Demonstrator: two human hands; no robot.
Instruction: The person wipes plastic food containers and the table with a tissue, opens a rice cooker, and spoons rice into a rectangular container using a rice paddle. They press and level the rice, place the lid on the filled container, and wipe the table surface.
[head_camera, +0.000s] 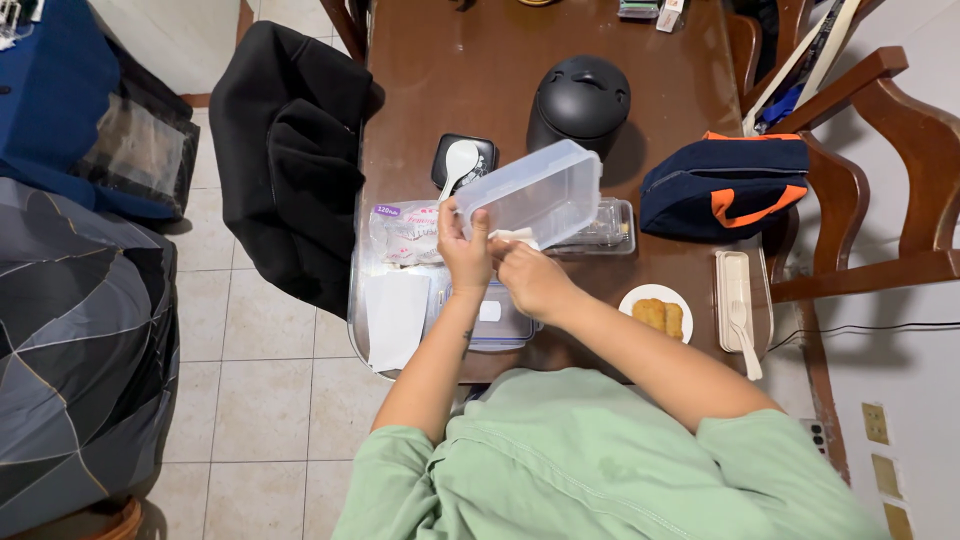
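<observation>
My left hand (463, 246) grips the near edge of a clear plastic container (535, 192), which is tilted up on its side above the brown table (470, 70). My right hand (530, 278) is shut on a white tissue or wipe (516, 237) pressed at the container's open mouth. Under my hands lies the container's clear lid with blue clips (492, 318). A pack of wipes (405, 235) lies just left of my left hand.
A white spoon (457, 163) rests on a small black dish. A black round pot (578, 102), a navy and orange pouch (724, 185), a plate of fried pieces (657, 314), a cutlery case (737, 300), a white paper sheet (396, 318). A black jacket (290, 150) hangs on the left chair.
</observation>
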